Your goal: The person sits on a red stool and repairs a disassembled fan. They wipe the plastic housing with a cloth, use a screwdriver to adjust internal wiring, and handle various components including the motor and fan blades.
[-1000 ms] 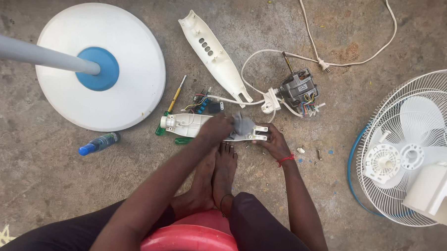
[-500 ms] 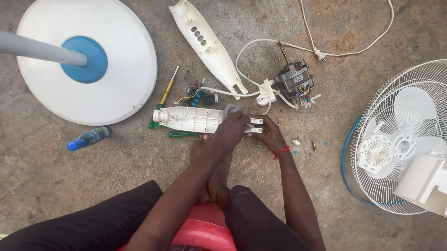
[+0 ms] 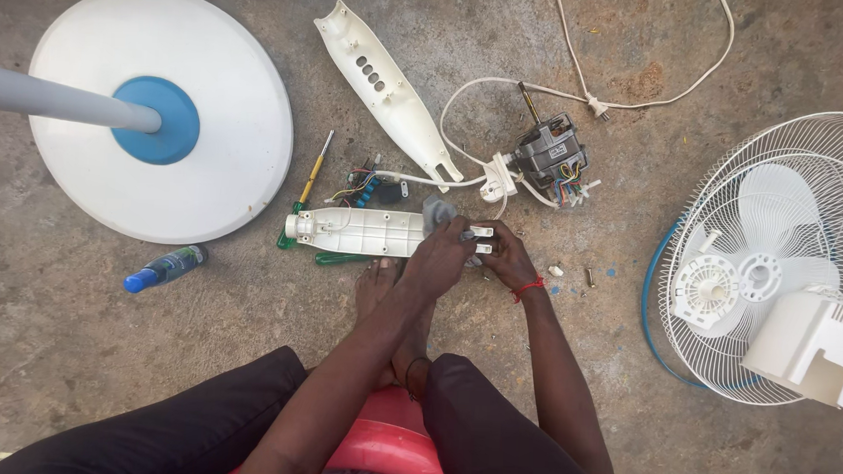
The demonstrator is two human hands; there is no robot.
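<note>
Both my hands meet at the right end of a long white plastic housing half lying on the concrete floor. My left hand grips that end from above, beside a grey cloth-like piece. My right hand, with a red band at the wrist, pinches the small white part sticking out of the same end. The matching white cover lies further away, tilted. A grey fan motor with coloured wires sits to the right of it, joined to a white cable.
A round white and blue fan base with its grey pole lies at left. A wire fan guard with blade and white rear housing lies at right. Screwdrivers, a blue bottle and small screws lie around. I sit on a red stool.
The view has shifted slightly. My hands stay at the housing's right end, with the left hand now further over it.
</note>
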